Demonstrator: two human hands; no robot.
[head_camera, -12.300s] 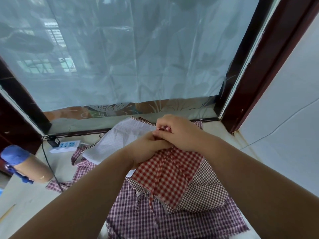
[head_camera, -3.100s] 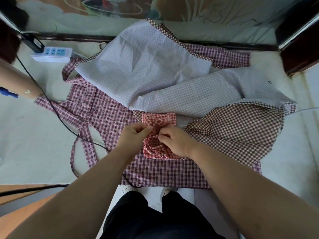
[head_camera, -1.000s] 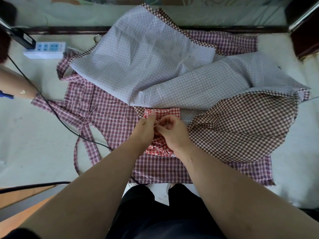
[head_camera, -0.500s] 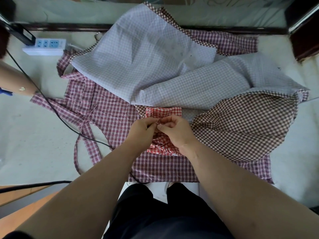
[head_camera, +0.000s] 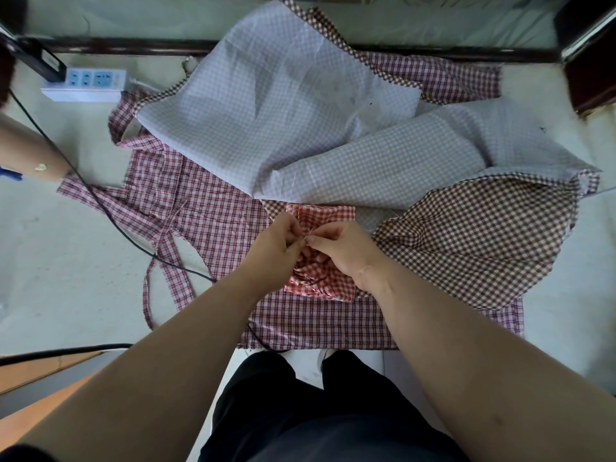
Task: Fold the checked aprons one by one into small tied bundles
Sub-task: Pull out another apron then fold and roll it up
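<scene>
Mid-frame, the left hand (head_camera: 279, 242) and right hand (head_camera: 344, 252) both pinch cloth atop the red checked bundle (head_camera: 326, 215), seemingly tightening its knot.

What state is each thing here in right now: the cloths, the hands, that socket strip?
red checked bundle: folded small, lying on the purple apron, tie not yet finished.
left hand: pinches cloth on top of the bundle.
right hand: pinches at the same spot, fingertips meeting the left's.
purple checked apron: spread flat, unfolded, straps loose.
brown checked apron: unfolded, rumpled, pale side partly turned up.
power strip: black plug at its left end.
</scene>
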